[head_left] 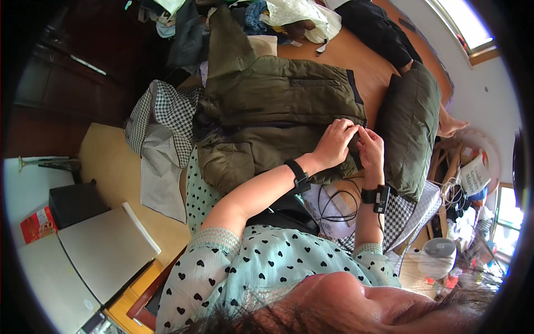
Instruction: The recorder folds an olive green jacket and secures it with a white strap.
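Note:
An olive green padded jacket (278, 106) lies spread over the surface in front of me. My left hand (335, 143) grips its lower edge with the fingers curled into the fabric. My right hand (371, 149) pinches the same edge just beside it, so both hands meet at the jacket's hem. Each wrist wears a black band, and the right one carries a small black device (381, 198). A dark green cushion (410, 129) lies directly to the right of my hands.
A houndstooth cloth (161, 119) lies left of the jacket. A pile of clothes (245, 16) sits at the top, with a black garment (378, 30) on the wooden surface. Black cables (336, 206) lie under my arms. A white fan (439, 247) stands lower right.

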Motion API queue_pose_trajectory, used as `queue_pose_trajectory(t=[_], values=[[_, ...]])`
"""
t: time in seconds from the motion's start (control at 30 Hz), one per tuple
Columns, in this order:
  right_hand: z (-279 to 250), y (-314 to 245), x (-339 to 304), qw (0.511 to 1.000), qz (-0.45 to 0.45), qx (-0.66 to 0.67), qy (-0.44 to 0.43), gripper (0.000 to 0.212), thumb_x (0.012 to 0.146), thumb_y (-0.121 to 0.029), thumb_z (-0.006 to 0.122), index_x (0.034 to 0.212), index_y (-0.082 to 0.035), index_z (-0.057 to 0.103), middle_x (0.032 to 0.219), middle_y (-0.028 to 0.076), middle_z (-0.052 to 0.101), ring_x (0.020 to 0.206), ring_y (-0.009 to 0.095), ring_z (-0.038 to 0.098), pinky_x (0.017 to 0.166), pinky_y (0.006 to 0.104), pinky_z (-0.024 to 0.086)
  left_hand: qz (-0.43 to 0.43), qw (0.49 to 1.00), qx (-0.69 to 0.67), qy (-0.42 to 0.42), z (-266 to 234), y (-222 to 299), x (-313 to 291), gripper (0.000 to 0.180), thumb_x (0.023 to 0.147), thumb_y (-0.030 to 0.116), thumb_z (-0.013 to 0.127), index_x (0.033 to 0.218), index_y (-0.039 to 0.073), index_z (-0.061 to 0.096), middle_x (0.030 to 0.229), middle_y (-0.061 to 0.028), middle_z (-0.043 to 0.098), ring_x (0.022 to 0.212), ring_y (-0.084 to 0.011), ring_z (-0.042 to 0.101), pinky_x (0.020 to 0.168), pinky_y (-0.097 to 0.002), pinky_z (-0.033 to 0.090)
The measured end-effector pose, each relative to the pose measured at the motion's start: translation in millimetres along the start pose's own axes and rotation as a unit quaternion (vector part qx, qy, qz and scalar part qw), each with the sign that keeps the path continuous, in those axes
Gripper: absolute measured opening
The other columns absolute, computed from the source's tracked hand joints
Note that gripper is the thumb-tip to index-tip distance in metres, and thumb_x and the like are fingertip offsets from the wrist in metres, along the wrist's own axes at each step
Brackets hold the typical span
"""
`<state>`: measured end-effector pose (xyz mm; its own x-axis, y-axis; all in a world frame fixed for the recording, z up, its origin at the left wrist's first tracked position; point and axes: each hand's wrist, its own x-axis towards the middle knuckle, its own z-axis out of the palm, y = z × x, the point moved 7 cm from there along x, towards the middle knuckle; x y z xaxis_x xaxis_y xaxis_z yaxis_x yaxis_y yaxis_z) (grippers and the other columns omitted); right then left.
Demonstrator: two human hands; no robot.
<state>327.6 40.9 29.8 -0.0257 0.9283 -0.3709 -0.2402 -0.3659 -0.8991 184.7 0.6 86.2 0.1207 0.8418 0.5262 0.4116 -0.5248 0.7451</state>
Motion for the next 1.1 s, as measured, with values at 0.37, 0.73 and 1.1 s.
queue_pose_trajectory(t=[0.37, 0.73, 1.1], values=[[-18, -10, 15, 0.982, -0.148, -0.106, 0.050, 0.017, 0.081, -0.006, 0.067, 0.069, -0.008, 0.055, 0.062, -0.009, 0.046, 0.053, 0.001, 0.037, 0.048, 0.0186, 0.029, -0.096, 0.992, 0.070, -0.044, -42, -66, -11, 0.022, 0.069, 0.004, 0.058, 0.089, 0.004, 0.068, 0.090, -0.0133, 0.063, 0.090, -0.0327, 0.056, 0.082, -0.0403, 0.046], [16, -27, 0, 0.979, -0.158, -0.131, -0.003, 0.019, 0.082, -0.007, 0.067, 0.069, -0.008, 0.053, 0.061, -0.008, 0.048, 0.051, 0.001, 0.038, 0.046, 0.0183, 0.029, -0.295, 0.942, -0.159, -0.016, 19, -102, -37, 0.026, 0.086, 0.021, 0.062, 0.093, -0.004, 0.062, 0.081, -0.0112, 0.065, 0.071, -0.0193, 0.064, 0.064, -0.0324, 0.050], [10, -32, 5, 0.973, -0.164, -0.164, 0.003, 0.017, 0.085, -0.012, 0.067, 0.074, -0.008, 0.055, 0.060, -0.008, 0.045, 0.048, 0.000, 0.036, 0.042, 0.0175, 0.025, -0.153, 0.986, 0.046, 0.046, 1, -72, -12, 0.027, 0.085, 0.022, 0.058, 0.070, -0.001, 0.055, 0.070, -0.0188, 0.061, 0.072, -0.0398, 0.059, 0.063, -0.0467, 0.046]])
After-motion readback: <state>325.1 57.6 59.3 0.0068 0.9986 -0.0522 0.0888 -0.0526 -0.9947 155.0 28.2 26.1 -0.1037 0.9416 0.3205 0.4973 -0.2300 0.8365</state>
